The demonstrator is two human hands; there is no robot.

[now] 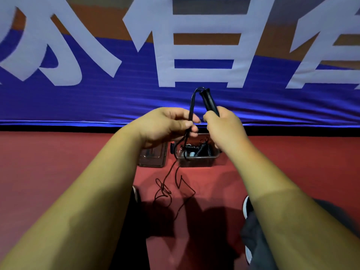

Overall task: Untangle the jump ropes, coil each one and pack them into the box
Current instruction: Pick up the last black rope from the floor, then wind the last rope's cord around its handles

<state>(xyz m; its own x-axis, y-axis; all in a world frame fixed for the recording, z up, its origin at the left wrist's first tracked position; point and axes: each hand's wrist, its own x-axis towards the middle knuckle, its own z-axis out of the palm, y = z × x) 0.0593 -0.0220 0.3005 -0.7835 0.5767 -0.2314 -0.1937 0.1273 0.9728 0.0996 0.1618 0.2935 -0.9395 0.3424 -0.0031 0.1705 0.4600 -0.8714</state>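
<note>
Rope (191, 104), likely light and limp, hung above the box (196, 162); left hand (167, 123) pinched it, right hand (224, 126) gripped stiff handles (209, 100), the surer hold.

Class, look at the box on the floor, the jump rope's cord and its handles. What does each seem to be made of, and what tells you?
Box: likely clear, smooth plastic, since the red floor shows through its wall.
Cord: thin and black with a slight sheen, probably plastic-coated. It bends and kinks freely.
Handles: black and matte, perhaps hard plastic or rubber. They are too blurred to be sure.
</note>
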